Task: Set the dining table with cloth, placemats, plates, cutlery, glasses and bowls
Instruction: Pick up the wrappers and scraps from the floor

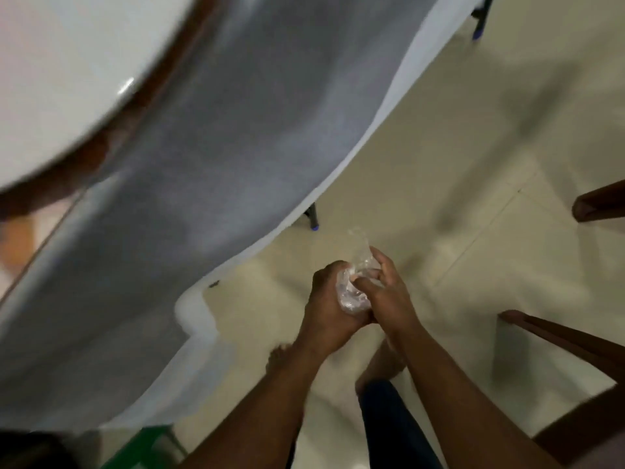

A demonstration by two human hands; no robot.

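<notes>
Both hands meet over the pale tiled floor (439,164), working at one crumpled piece of clear plastic wrap (351,292). The left hand (329,302) is curled round the lower, bunched part of the wrap, fingers closed over it. The right hand (389,292) pinches the upper part, thumb and fingers bent in against the plastic, and a thin see-through end sticks up just beyond its fingertips. The picture is blurred, so I cannot tell whether anything is inside the wrap. Up and to the left of the hands, a grey tablecloth (236,147) with a white edge hangs down from the table (57,62), its hem falling in folds near the left wrist. Beyond the fingertips a dark table leg (313,216) with a blue foot stands under the cloth. To the right of the right forearm are dark wooden chair parts (558,336). Below the wrists, bare feet and a dark trouser leg (395,431) show on the tiles.
</notes>
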